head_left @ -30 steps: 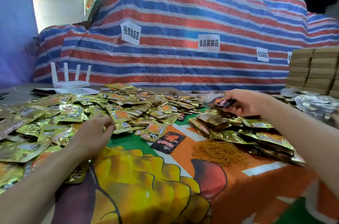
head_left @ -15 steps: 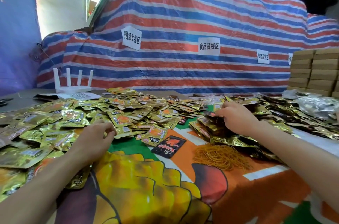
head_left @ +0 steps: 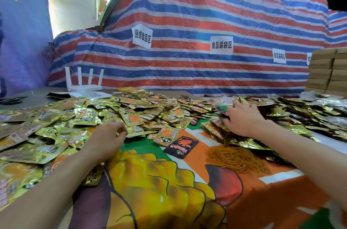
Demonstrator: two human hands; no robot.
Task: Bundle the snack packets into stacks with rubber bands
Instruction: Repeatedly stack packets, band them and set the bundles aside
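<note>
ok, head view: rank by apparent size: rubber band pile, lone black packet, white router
1. rubber band pile, clearly largest.
2-3. black packet and white router: look about equal; router sits farther back, so unranked.
</note>
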